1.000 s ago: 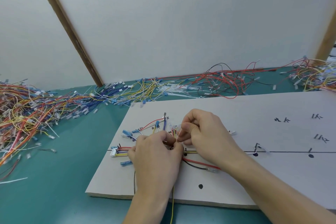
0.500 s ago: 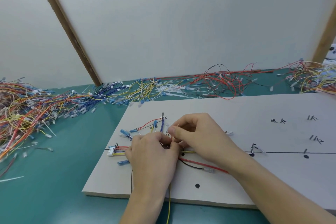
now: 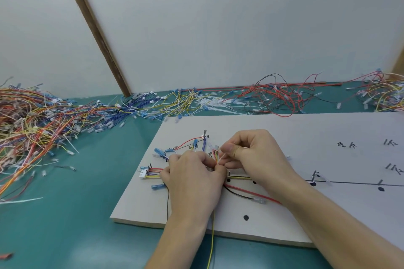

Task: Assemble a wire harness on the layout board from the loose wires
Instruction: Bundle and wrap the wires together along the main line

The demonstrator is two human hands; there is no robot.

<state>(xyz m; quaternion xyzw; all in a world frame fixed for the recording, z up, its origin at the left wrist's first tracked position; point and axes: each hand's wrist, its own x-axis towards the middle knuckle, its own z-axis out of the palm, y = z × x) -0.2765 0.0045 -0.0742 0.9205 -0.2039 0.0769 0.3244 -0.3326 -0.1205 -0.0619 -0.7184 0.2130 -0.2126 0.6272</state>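
Two bare forearms, no sleeves, rings or watch; left hand (image 3: pixel 192 179) at seven o'clock of right hand (image 3: pixel 253 155).

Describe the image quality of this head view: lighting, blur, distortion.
Head view: lighting is soft and even, no glare, only faint shadows under the hands; the wide lens bows the layout board edge and tilts the wooden post; the loose wire pile at left is smeared, while the left hand and right hand look fairly sharp.
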